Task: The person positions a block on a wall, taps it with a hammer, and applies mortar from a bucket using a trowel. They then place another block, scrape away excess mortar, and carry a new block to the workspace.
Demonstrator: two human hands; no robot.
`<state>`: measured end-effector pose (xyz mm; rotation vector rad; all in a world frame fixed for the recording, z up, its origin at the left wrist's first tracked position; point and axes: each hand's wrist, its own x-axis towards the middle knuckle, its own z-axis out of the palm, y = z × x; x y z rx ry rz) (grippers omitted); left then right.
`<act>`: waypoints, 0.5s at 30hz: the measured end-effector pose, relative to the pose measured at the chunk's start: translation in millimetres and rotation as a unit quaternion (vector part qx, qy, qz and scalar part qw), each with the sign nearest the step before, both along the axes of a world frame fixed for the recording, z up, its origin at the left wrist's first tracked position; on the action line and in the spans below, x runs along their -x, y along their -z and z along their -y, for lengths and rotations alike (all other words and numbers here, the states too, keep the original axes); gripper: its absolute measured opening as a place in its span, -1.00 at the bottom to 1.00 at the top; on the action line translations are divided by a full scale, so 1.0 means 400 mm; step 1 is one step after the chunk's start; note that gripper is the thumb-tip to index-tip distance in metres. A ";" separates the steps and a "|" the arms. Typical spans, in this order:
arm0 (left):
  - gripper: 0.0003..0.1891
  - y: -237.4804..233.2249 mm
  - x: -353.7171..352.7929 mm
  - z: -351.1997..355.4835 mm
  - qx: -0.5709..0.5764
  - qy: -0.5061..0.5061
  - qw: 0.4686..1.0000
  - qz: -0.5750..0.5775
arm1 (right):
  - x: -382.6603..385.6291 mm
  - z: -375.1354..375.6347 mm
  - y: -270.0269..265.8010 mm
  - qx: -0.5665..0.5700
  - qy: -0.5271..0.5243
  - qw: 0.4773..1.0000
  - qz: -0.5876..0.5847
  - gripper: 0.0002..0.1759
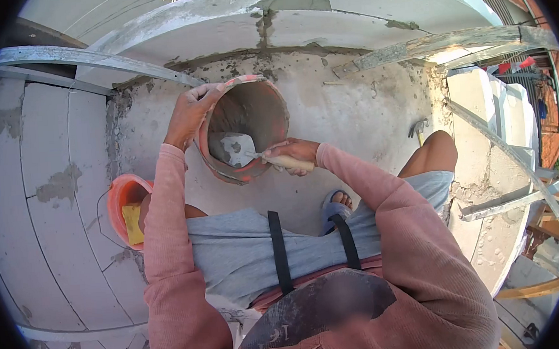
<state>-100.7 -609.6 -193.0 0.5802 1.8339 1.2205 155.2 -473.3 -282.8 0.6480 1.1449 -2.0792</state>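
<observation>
My left hand grips the rim of a mortar-smeared bucket and tilts it so its mouth faces me. Grey residue coats the bucket's inner wall. In my right hand is a trowel, its pale wooden handle in my closed fingers. The trowel's flat metal blade reaches inside the bucket near the lower rim, with grey mortar on it.
To my left stands a red bucket with a yellow sponge-like block inside. A hammer leans near my right knee. Block walls and metal or wooden bars surround the concrete floor.
</observation>
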 end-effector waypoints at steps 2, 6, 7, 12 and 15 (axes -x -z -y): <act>-0.53 0.020 0.037 0.008 0.005 -0.024 1.000 0.015 | -0.015 0.004 -0.008 0.056 0.030 0.998 -0.005 -0.52; -0.55 0.017 0.055 0.022 -0.022 -0.069 0.995 0.073 | -0.048 -0.051 -0.060 0.112 0.076 0.991 -0.015 -0.51; -0.56 0.015 0.055 0.029 -0.040 -0.085 0.991 0.094 | -0.063 -0.072 -0.091 0.109 0.088 0.990 -0.011 -0.49; -0.58 0.004 0.063 0.036 -0.043 -0.099 0.989 0.100 | -0.132 -0.229 -0.282 0.016 0.187 0.980 -0.069 -0.52; -0.58 0.030 0.079 0.039 -0.045 -0.095 0.989 0.100 | -0.114 -0.325 -0.389 -0.152 0.236 0.953 -0.117 -0.52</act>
